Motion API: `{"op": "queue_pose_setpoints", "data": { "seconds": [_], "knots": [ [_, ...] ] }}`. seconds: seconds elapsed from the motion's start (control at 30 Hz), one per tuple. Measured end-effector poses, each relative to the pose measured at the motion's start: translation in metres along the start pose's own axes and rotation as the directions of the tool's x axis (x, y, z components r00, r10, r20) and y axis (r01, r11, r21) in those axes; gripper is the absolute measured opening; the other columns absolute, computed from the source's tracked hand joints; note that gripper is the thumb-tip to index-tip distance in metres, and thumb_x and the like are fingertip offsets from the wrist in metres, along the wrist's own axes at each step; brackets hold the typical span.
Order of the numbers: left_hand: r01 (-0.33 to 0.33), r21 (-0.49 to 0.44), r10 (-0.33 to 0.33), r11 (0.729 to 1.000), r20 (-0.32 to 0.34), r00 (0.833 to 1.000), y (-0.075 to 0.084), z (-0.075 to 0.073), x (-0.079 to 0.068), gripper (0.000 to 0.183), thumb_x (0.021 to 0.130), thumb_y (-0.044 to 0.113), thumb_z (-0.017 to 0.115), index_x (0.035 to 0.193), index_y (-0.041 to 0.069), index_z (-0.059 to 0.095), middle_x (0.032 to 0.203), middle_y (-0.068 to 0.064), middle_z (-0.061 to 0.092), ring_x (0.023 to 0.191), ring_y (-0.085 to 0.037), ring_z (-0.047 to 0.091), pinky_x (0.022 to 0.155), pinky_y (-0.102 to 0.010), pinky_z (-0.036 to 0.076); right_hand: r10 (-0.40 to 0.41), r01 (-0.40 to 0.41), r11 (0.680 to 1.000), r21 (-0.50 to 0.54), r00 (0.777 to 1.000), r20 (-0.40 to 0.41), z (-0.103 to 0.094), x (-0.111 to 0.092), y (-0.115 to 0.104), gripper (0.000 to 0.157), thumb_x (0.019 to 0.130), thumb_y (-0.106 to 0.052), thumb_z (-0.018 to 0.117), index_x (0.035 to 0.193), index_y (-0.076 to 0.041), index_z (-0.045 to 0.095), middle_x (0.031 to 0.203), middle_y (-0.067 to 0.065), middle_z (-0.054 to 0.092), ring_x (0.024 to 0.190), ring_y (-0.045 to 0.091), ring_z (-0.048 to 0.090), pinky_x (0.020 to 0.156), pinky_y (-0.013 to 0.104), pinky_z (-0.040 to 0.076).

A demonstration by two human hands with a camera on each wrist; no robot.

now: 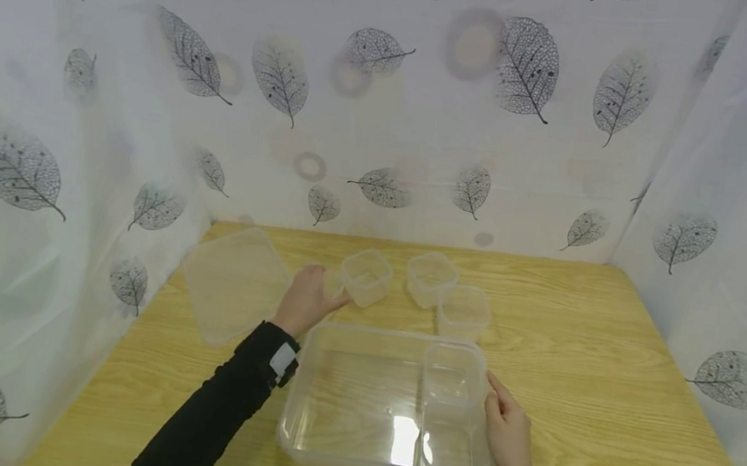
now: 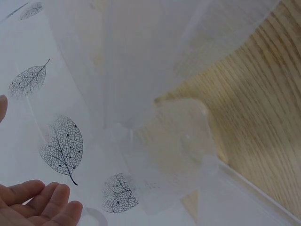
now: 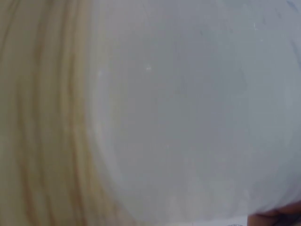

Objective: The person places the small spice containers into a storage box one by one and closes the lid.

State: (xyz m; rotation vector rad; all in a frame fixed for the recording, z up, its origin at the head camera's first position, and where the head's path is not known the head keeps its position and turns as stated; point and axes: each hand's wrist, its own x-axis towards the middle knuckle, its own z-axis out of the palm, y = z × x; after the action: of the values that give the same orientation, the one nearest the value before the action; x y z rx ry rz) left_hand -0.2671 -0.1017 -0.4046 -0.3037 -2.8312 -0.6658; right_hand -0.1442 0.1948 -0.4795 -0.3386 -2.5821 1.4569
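A large clear plastic container (image 1: 341, 463) lies in front of me, with two small clear containers (image 1: 457, 376) inside its right end. My right hand (image 1: 511, 435) grips its right side; in the right wrist view the cloudy plastic wall (image 3: 188, 117) fills most of the picture. My left hand (image 1: 308, 302) is beyond the far left corner, thumb stretched toward a small square container (image 1: 366, 284). Whether the thumb touches it I cannot tell. In the left wrist view the left-hand fingers (image 2: 51, 200) are loosely bent with nothing between them.
Two more small containers (image 1: 432, 277) stand close together behind the large one. A flat translucent lid (image 1: 234, 281) lies at the far left, beside the left hand. White leaf-patterned sheets (image 1: 430, 137) enclose the back and sides of the wooden table (image 1: 609, 393).
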Motion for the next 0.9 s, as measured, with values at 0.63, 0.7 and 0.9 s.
{"op": "queue_pose_setpoints", "data": {
  "seconds": [0.63, 0.7, 0.9],
  "knots": [
    [0.128, 0.015, -0.128, 0.992, -0.007, 0.992, -0.038, 0.017, 0.0, 0.076, 0.062, 0.043, 0.059, 0.108, -0.012, 0.035, 0.104, -0.024, 0.035, 0.094, -0.034, 0.034, 0.072, -0.039, 0.036, -0.006, 0.006, 1.0, 0.012, 1.0, 0.005, 0.0, 0.0, 0.0, 0.035, 0.084, -0.02, 0.029, 0.116, -0.01, 0.041, 0.089, 0.012, 0.05, 0.048, 0.014, 0.032, 0.041, 0.023, 0.031],
    [0.147, 0.022, -0.147, 0.989, -0.003, 0.989, -0.039, 0.017, -0.002, 0.076, 0.062, 0.043, 0.059, 0.108, -0.012, 0.035, 0.104, -0.024, 0.034, 0.094, -0.034, 0.033, 0.07, -0.039, 0.037, -0.006, 0.006, 1.0, 0.014, 1.0, 0.004, 0.0, 0.0, 0.0, 0.035, 0.084, -0.019, 0.03, 0.116, -0.009, 0.041, 0.089, 0.012, 0.05, 0.049, 0.015, 0.034, 0.042, 0.024, 0.032],
    [0.188, 0.022, -0.189, 0.982, 0.016, 0.982, -0.042, 0.018, -0.005, 0.074, 0.062, 0.043, 0.059, 0.107, -0.012, 0.036, 0.105, -0.023, 0.032, 0.094, -0.033, 0.031, 0.067, -0.037, 0.038, 0.007, -0.007, 1.0, 0.011, 1.0, 0.005, -0.001, 0.0, 0.0, 0.035, 0.084, -0.019, 0.03, 0.116, -0.01, 0.041, 0.08, 0.012, 0.05, 0.048, 0.014, 0.034, 0.042, 0.024, 0.032]
  ]
}}
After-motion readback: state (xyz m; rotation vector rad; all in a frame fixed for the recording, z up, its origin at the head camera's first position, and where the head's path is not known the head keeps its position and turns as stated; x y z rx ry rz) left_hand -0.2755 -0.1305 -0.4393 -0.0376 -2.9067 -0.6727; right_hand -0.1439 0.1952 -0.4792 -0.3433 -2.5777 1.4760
